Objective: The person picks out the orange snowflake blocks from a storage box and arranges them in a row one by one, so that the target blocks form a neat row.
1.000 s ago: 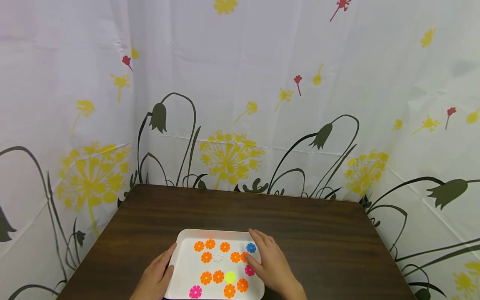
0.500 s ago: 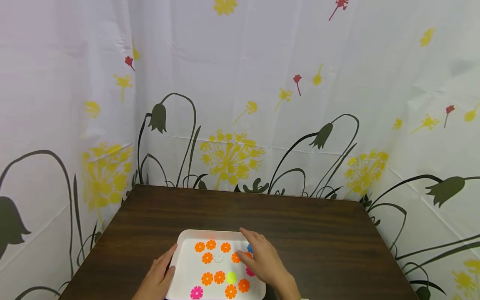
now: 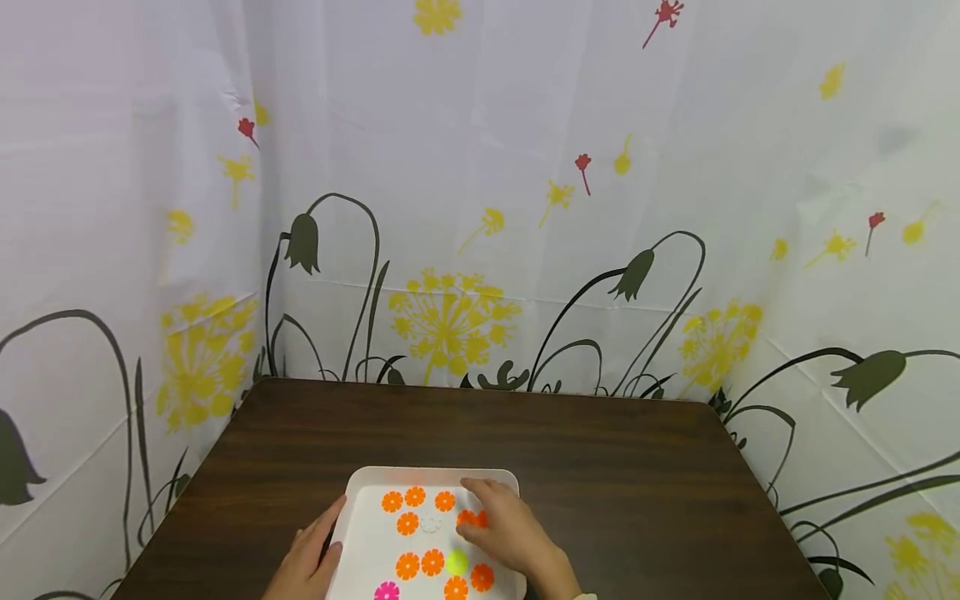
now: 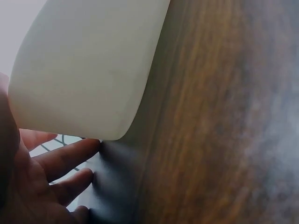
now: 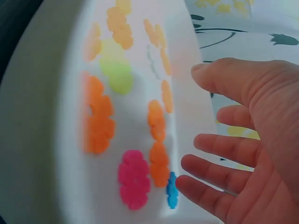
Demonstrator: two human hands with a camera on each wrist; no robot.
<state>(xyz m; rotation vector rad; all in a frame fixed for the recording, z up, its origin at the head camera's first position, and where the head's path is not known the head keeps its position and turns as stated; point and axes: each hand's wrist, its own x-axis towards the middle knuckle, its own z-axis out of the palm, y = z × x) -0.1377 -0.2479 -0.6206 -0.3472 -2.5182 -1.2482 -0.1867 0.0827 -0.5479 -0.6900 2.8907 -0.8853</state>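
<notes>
Touching the white tray [image 3: 367,546]: the left hand [image 3: 303,557], its thumb and loosely extended fingers laid against the outer side wall.
Right hand [image 3: 508,532]: held over the opposite side of the tray, back of the hand upward, fingers spread and grasping nothing; whether a fingertip meets a disc cannot be told.
Tray's place: between the two hands, its far edge a little beyond their fingertips, its right part covered by the right hand.
Orange discs [image 3: 432,562]: ten flat, flower-shaped pieces, spread between the hands; two show in the gap between the right thumb and forefinger.
Yellow-green disc [image 3: 457,562]: near the right thumb, nearer the person, with orange ones around it.
Whitish disc [image 3: 431,523]: faint against the tray, just off the right thumb's tip.
Pink discs [image 3: 387,591]: one nearer the left thumb, another below the right hand, seen from the right wrist.
Blue disc [image 5: 172,191]: by the lowest fingertip in the right wrist view.
Desk [image 3: 615,467]: dark, wood-grained, under the tray and reaching beyond both hands.
Backdrop [image 3: 450,125]: white with printed flowers, well beyond the hands.
</notes>
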